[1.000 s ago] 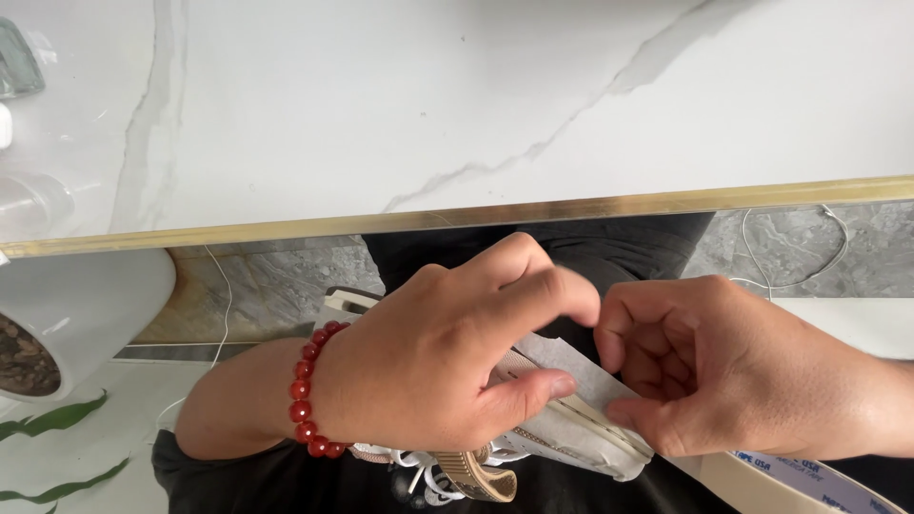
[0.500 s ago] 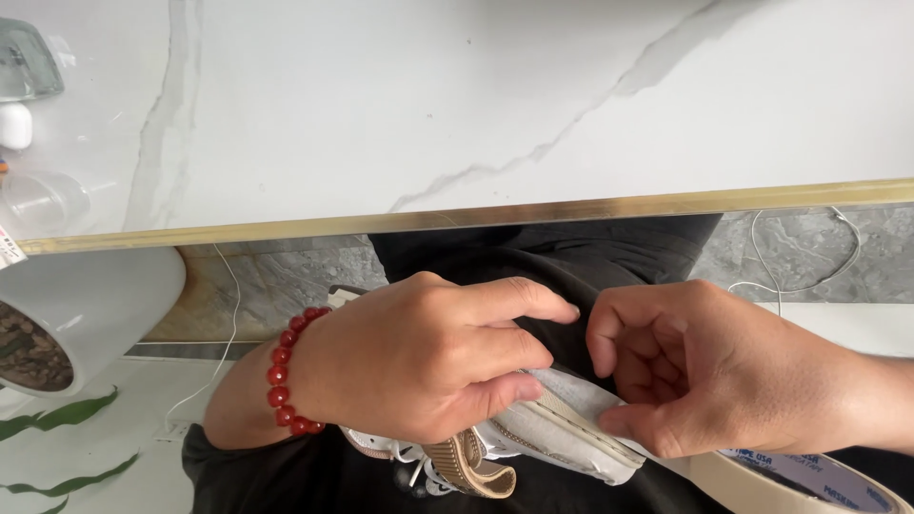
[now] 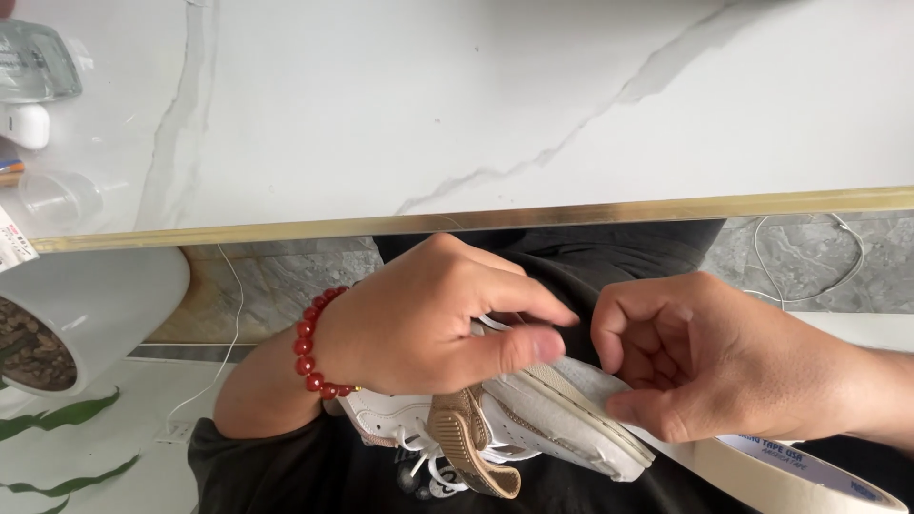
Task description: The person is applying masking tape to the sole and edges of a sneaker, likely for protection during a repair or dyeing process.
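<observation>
Below the marble table edge (image 3: pixel 571 214), left hand (image 3: pixel 428 319) gripping white sneaker (image 3: pixel 533 419), right hand (image 3: pixel 724 366) pinching its sole, tape roll (image 3: pixel 800 476) underneath

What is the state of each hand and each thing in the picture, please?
left hand: closed around the sneaker, thumb pressed on its sole edge.
right hand: fingers curled, pinching the sneaker's toe end.
sneaker: white, held on its side over the lap, laces loose.
tape roll: cream, lying beside the right wrist, partly out of frame.
bead bracelet: red, worn on the left wrist.
plant pot: white, standing on the floor.
</observation>
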